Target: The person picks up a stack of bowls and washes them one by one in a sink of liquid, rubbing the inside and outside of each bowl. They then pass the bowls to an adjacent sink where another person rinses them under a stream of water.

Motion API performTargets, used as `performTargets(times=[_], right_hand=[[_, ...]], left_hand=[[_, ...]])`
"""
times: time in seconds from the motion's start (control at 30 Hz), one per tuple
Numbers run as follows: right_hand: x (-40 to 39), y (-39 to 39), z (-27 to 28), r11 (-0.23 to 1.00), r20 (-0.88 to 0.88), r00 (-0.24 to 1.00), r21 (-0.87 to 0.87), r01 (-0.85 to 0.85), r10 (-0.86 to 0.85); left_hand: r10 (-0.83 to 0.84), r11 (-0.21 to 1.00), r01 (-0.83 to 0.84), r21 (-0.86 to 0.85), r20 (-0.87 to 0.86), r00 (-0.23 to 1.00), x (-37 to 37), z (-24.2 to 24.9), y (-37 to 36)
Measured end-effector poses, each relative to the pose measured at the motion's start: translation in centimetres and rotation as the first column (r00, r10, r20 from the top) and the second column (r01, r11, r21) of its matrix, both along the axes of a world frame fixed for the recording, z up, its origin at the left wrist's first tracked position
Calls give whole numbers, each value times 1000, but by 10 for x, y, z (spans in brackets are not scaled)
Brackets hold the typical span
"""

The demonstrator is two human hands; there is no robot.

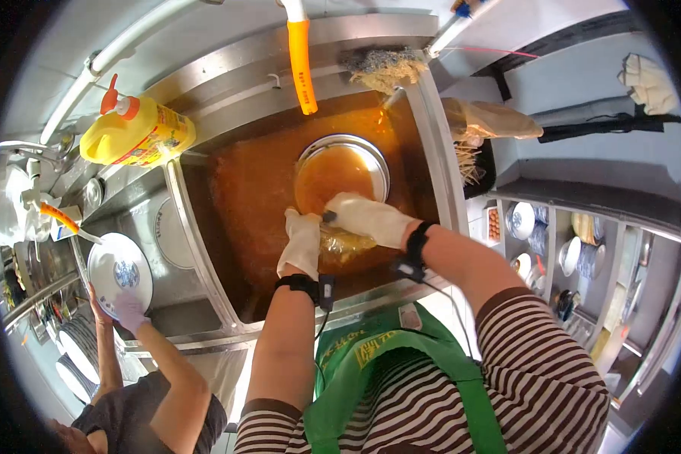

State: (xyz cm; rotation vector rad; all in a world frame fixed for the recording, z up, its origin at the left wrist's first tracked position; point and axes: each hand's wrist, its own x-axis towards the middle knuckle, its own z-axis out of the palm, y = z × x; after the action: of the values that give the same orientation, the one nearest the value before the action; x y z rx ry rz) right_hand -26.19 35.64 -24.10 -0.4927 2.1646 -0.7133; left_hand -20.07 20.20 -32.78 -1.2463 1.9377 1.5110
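Both of my hands wear white gloves and meet over a sink [227, 250] of murky orange-brown water. My left hand [303, 240] is closed at the near side of a round metal basin [387, 178], which holds the same brownish liquid. Just to its right, my right hand [367, 217] is also closed, its fingertips at the basin's near edge. A small dark piece [329, 217] shows between the two hands; what they grip is mostly hidden. Beneath my right hand, a crumpled translucent yellowish plastic bag [346, 244] lies in the water.
An orange hose [300, 68] hangs over the sink. A yellow detergent jug [140, 135] stands at the back left, and a frayed scrubber [386, 69] sits on the back ledge. On the left, another person holds a white plate [113, 261] beside a neighbouring sink. Shelves of dishes stand right.
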Motion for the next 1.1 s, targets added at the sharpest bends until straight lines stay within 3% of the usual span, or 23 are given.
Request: performTargets(times=[0.03,0.1,0.13,0.17,0.2,0.27,0.3,0.37,0.4,0.47,0.53,0.57,0.6,0.63,0.67,0.7,0.73,0.8,0.83,0.87,0.93,1.0,1.1], right_hand=[[-1,13,8,977,28,989,154,-151,148],[-5,56,-18,928,-417,830,126,-351,370],[-19,60,-12,931,-355,874,272,-244,332],[-38,61,-12,950,-277,943,296,-99,185],[-60,53,-8,938,-124,982,297,175,-144],[-93,29,-19,849,-17,881,257,461,-473],[-97,25,-48,936,-352,878,16,352,-324],[-92,-2,-70,980,-637,744,-130,153,-201],[-83,-26,-61,983,-615,768,-94,157,-182],[-59,-55,-24,952,-164,948,-193,239,-271],[-28,-50,-19,984,-194,976,-162,68,-99],[-13,-37,-10,984,-195,975,-160,76,-107],[0,-15,4,987,-45,996,-144,66,-73],[7,2,14,990,107,994,-133,51,-37],[7,14,9,989,104,994,-135,55,-41],[2,24,1,990,45,990,-49,133,-131],[-3,29,-10,984,15,984,-10,177,-177],[-24,33,-8,986,-196,969,51,160,-147],[-31,32,-4,991,-367,928,85,101,-63],[-29,27,-7,992,-365,929,79,101,-66],[-23,13,-12,978,-541,834,207,3,112],[-15,17,-15,980,-518,845,198,-33,133],[2,34,-18,976,-461,867,181,-119,191]], left_hand=[[105,994,-103,44,-34,994,5,-8,2],[43,998,-44,48,30,999,-1,35,4],[-10,999,5,49,91,996,-7,61,4],[-12,999,7,50,88,996,-12,77,6],[-82,996,79,31,121,989,-15,91,7],[-147,989,147,7,161,976,-17,92,6],[-167,986,164,32,132,977,-18,87,5],[-189,982,185,51,111,976,-15,82,5],[-168,986,167,13,80,983,-14,82,6],[-153,988,155,-25,51,987,-10,75,5],[-77,997,77,-15,-24,997,-6,55,-2],[-206,977,205,-59,4,979,-5,50,-10],[-213,975,213,-59,1,977,-5,58,-11],[-199,971,200,-129,20,980,-5,70,-13],[-182,962,185,-199,37,983,-4,79,-16],[-387,779,269,-566,-96,917,8,70,-20],[-392,775,275,-569,-91,916,15,59,-22],[-926,341,620,-707,-140,350,12,70,-17],[-927,338,620,-709,-136,350,12,71,-8],[-983,161,587,-794,-78,164,14,70,1],[-1000,-21,513,-858,6,-31,9,66,6],[-992,-125,733,-668,97,-81,1,62,9],[-974,-220,761,-610,97,-204,2,59,7]])
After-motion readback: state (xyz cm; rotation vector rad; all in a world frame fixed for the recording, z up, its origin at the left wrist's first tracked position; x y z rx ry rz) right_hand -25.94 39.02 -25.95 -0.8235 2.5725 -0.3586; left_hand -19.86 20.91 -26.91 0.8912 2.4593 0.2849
